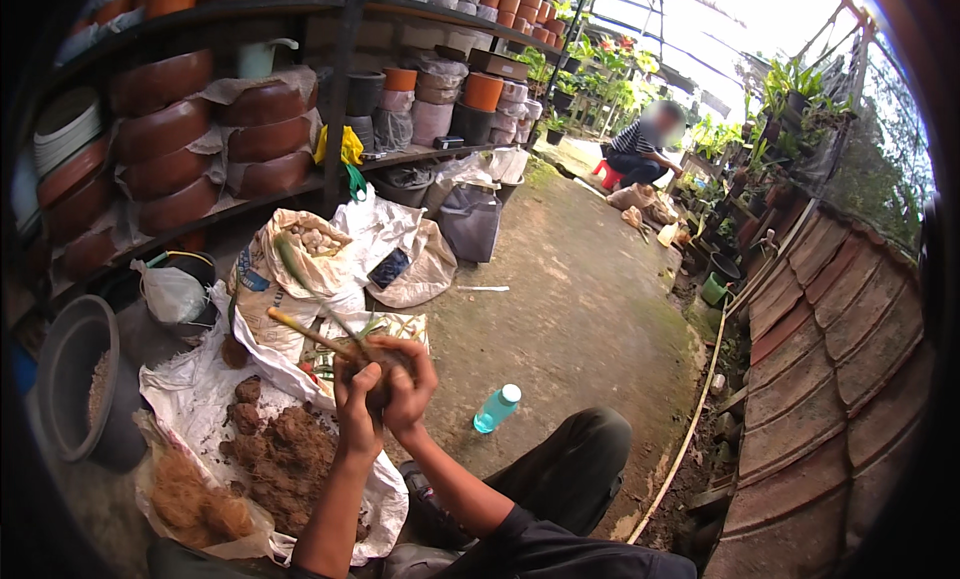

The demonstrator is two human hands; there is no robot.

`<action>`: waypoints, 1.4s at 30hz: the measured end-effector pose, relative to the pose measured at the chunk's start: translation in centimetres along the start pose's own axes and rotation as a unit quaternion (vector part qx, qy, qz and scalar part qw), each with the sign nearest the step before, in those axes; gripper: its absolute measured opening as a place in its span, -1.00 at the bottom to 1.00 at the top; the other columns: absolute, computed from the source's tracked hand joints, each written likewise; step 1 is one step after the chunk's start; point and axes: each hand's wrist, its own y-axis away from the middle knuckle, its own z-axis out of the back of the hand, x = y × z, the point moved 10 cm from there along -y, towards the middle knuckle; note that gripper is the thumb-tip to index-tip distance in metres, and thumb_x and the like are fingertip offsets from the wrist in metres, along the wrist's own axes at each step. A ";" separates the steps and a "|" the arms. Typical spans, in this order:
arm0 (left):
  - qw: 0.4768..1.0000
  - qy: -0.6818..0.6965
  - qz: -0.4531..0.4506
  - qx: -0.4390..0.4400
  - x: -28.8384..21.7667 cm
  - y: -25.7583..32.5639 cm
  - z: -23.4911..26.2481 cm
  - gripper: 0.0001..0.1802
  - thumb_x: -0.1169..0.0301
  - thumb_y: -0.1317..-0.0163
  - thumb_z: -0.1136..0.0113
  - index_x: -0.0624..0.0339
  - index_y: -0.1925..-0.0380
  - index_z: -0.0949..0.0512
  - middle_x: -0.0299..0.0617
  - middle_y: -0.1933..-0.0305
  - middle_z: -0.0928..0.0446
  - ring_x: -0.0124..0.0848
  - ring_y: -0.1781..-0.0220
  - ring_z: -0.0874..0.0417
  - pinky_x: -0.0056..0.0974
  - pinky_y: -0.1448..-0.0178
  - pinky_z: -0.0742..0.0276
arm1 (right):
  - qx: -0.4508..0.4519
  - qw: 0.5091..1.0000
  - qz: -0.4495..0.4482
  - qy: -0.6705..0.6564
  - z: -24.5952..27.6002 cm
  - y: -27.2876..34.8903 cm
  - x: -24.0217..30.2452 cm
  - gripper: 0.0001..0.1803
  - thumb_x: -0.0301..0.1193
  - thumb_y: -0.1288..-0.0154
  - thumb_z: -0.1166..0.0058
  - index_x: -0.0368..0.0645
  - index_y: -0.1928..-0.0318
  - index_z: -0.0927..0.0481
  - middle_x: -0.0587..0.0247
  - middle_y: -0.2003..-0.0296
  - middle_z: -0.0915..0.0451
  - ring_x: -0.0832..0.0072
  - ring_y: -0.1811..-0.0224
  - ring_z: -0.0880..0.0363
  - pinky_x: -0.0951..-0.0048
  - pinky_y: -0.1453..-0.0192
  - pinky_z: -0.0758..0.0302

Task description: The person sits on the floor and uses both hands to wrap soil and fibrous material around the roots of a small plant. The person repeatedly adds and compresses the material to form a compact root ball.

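Both my hands are closed around the base of a plant [298, 324], above the white sacking in front of me. My left hand [356, 404] wraps it from the left and my right hand [406, 384] presses from the right, thumbs side by side. A brownish-yellow stem and a long green leaf stick out toward the upper left. What shows between my palms is a dark brown clump, mostly covered by fingers. Below and left of my hands, a heap of brown soil-like fibre [285, 459] lies on the white sack [190, 389]. A tuft of lighter fibre [195, 499] sits nearer me.
A turquoise bottle [497, 409] stands on the concrete floor to the right. Open sacks [290, 279], a phone [388, 269] and a grey tub [75, 379] are around the left. Pots fill the shelves [340, 169]. Another person [645, 144] sits farther back; roof tiles [820, 379] line the right.
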 end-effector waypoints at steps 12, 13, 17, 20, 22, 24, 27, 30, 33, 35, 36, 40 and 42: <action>0.983 -0.157 -0.069 0.071 -0.1 -0.6 -0.5 -0.41 0.33 -0.17 -0.25 0.29 -0.16 -0.30 -0.21 0.00 -0.48 -0.47 0.00 -0.53 -0.32 -0.10 -0.50 | 0.026 0.998 -0.048 -0.007 0.1 -0.9 0.5 -0.40 -0.41 -0.16 0.11 -0.33 -0.21 -0.12 -0.14 0.11 -0.61 0.15 -0.11 -0.49 0.14 -0.43 -0.17; 0.980 -0.173 -0.079 0.067 -0.3 -0.2 -0.9 -0.42 0.33 -0.17 -0.24 0.29 -0.16 -0.29 -0.20 0.01 -0.48 -0.47 0.01 -0.53 -0.32 -0.09 -0.50 | 0.017 0.999 -0.043 -0.007 0.4 -0.8 0.3 -0.40 -0.41 -0.16 0.12 -0.33 -0.22 -0.11 -0.13 0.11 -0.61 0.16 -0.10 -0.48 0.13 -0.43 -0.17; 0.969 -0.215 -0.111 0.058 -1.2 0.4 -1.5 -0.45 0.35 -0.19 -0.19 0.29 -0.15 -0.29 -0.16 0.03 -0.48 -0.45 0.02 -0.53 -0.32 -0.09 -0.50 | -0.009 0.998 -0.052 -0.017 1.0 0.1 -0.7 -0.39 -0.44 -0.16 0.16 -0.30 -0.24 -0.08 -0.12 0.11 -0.61 0.19 -0.09 -0.47 0.14 -0.42 -0.17; 0.968 -0.227 -0.100 0.041 -1.3 0.4 -1.4 -0.45 0.35 -0.20 -0.20 0.29 -0.15 -0.29 -0.16 0.04 -0.50 -0.42 0.03 -0.54 -0.31 -0.08 -0.51 | 0.009 0.995 -0.089 -0.032 0.6 0.1 -1.3 -0.40 -0.43 -0.20 0.17 -0.28 -0.25 -0.08 -0.11 0.08 -0.60 0.21 -0.11 -0.46 0.16 -0.41 -0.19; 0.980 -0.186 -0.065 0.038 -1.0 0.1 -0.9 -0.43 0.31 -0.19 -0.22 0.28 -0.16 -0.29 -0.14 0.04 -0.51 -0.40 0.05 -0.56 -0.29 -0.07 -0.53 | 0.030 0.992 -0.111 -0.057 -0.2 0.0 -1.0 -0.42 -0.40 -0.24 0.16 -0.27 -0.26 -0.08 -0.11 0.00 -0.55 0.21 -0.16 -0.43 0.17 -0.41 -0.19; 0.991 -0.105 -0.039 0.070 -1.0 -0.6 -0.8 -0.44 0.20 -0.26 -0.20 0.26 -0.16 -0.34 -0.12 0.00 -0.53 -0.37 0.03 -0.60 -0.26 -0.08 -0.57 | 0.065 0.991 -0.106 -0.055 -1.0 -0.4 -0.6 -0.42 -0.36 -0.29 0.14 -0.26 -0.27 -0.07 -0.10 -0.08 -0.50 0.21 -0.20 -0.40 0.18 -0.41 -0.20; 0.996 -0.033 0.004 0.082 -1.0 -1.1 0.0 -0.47 0.04 -0.41 -0.02 0.26 -0.13 -0.39 -0.15 -0.05 -0.53 -0.37 -0.11 -0.58 -0.23 -0.13 -0.55 | 0.124 0.985 -0.102 -0.061 -2.5 -0.9 0.2 -0.43 -0.30 -0.35 0.05 -0.26 -0.26 -0.12 -0.06 -0.19 -0.38 0.22 -0.28 -0.33 0.21 -0.41 -0.22; 0.998 0.048 0.028 0.018 0.2 -1.6 1.7 -0.45 0.00 -0.42 0.04 0.21 -0.17 -0.40 -0.23 -0.03 -0.55 -0.40 -0.10 -0.58 -0.20 -0.16 -0.52 | 0.106 0.994 -0.034 -0.006 -2.5 -0.9 0.0 -0.47 -0.36 -0.33 0.03 -0.28 -0.23 -0.19 -0.06 -0.15 -0.43 0.23 -0.23 -0.41 0.24 -0.37 -0.28; 0.999 0.014 0.001 0.033 -0.2 -1.4 1.4 -0.42 -0.01 -0.37 -0.04 0.21 -0.17 -0.39 -0.20 -0.05 -0.54 -0.38 -0.09 -0.58 -0.24 -0.14 -0.54 | 0.072 0.997 0.033 -0.006 -2.0 -0.3 1.1 -0.67 -0.48 -0.33 0.02 -0.30 -0.06 -0.35 -0.04 -0.08 -0.45 0.20 -0.23 -0.44 0.21 -0.36 -0.31; 0.998 -0.011 -0.019 0.052 -0.7 -1.1 1.2 -0.40 0.05 -0.29 -0.13 0.24 -0.18 -0.38 -0.17 -0.07 -0.52 -0.36 -0.07 -0.59 -0.24 -0.17 -0.54 | 0.047 0.998 0.030 -0.036 -1.7 0.0 1.0 -0.83 -0.51 -0.32 0.06 -0.32 0.12 -0.42 -0.03 0.01 -0.49 0.16 -0.22 -0.47 0.17 -0.33 -0.35; 0.999 0.013 -0.001 0.051 -0.1 -1.0 1.4 -0.40 0.07 -0.26 -0.15 0.26 -0.16 -0.40 -0.17 -0.06 -0.52 -0.35 -0.07 -0.58 -0.22 -0.16 -0.54 | 0.041 0.997 0.042 -0.051 -1.6 0.1 1.1 -0.85 -0.51 -0.32 0.07 -0.32 0.14 -0.42 -0.04 0.03 -0.49 0.14 -0.21 -0.47 0.15 -0.33 -0.35; 0.997 0.074 0.014 0.010 1.1 -0.3 1.3 -0.42 0.17 -0.14 -0.17 0.32 -0.10 -0.43 -0.14 -0.01 -0.51 -0.32 -0.02 -0.58 -0.21 -0.12 -0.55 | -0.009 0.994 0.077 -0.072 -0.6 0.7 1.4 -0.85 -0.46 -0.35 0.12 -0.31 0.29 -0.41 -0.06 0.18 -0.54 0.04 -0.12 -0.53 0.06 -0.26 -0.40; 0.997 0.069 0.001 0.019 1.2 -0.3 1.1 -0.42 0.17 -0.14 -0.15 0.32 -0.09 -0.43 -0.13 -0.01 -0.51 -0.31 -0.01 -0.59 -0.21 -0.10 -0.55 | -0.025 0.995 0.080 -0.058 -0.1 0.7 1.5 -0.81 -0.41 -0.37 0.13 -0.30 0.33 -0.39 -0.04 0.22 -0.54 0.06 -0.07 -0.56 0.07 -0.23 -0.42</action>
